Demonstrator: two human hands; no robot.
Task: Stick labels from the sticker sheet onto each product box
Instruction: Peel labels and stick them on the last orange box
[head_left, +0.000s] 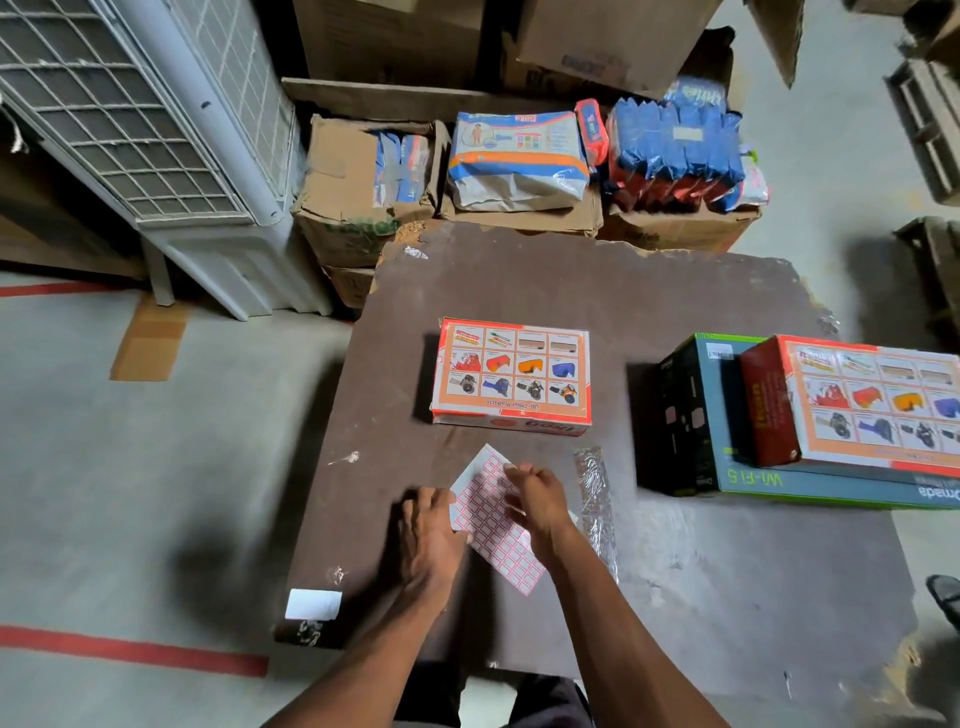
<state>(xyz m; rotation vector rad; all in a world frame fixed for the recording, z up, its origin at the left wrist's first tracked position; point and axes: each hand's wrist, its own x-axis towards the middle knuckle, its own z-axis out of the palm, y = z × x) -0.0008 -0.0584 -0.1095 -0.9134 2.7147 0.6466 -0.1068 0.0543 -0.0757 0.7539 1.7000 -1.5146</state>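
Presently, hands: the left hand (430, 525) lies fingers-down on the left edge of the sticker sheet (496, 525), pinning it; whether the thumb curls under is hidden. The right hand (535, 499) has its fingertips on the sheet's upper right, seemingly picking at a label, though blur hides any pinch.
Sheet: thin paper with a red grid, lying skewed and flat on the bench (701, 561), near its front edge.
Handling: judged light, limp, easily creased; each label probably best lifted by a corner with a nail while the other hand holds the backing.
Target box: an orange-bordered product box (511, 376) sits just beyond the sheet, printed face up; stiff card, its flat top takes a label.
Other boxes: a second orange box (862, 405) is stacked on a dark Wi-Fi box (691, 415) at the right.
Clutter: a crinkled foil strip (595, 499) lies just right of the sheet.
Room: bare bench between sheet and box; the left bench edge is near the left hand.
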